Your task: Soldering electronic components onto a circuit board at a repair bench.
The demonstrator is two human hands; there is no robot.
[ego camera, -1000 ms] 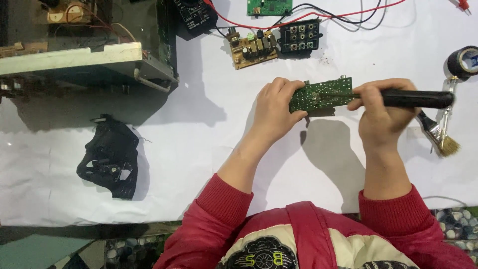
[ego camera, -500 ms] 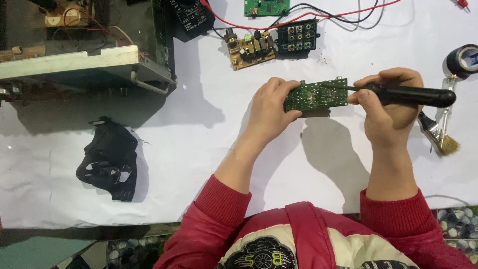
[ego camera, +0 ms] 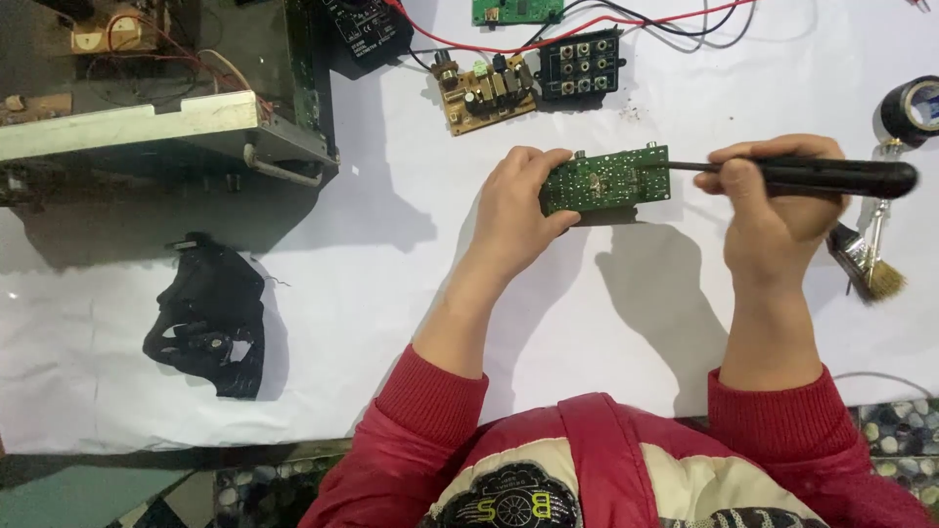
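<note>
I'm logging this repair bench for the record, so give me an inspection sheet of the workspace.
Surface: white sheet covering the table.
Job's things: green circuit board, black-handled tool with its tip at the board's right end.
Clutter: brown board, black jack panel, brush, tape roll, black part.
Hands: left hand holds the board; right hand grips the tool.
Cables: red and black leads.
Surroundings: open metal chassis.

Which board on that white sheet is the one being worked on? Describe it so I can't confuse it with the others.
On the white sheet, look right of centre between the two hands. The left hand holds a long green circuit board by its left end, and the black-handled tool in the right hand meets its right end. The tan board and black socket board beyond lie flat, untouched.
</note>
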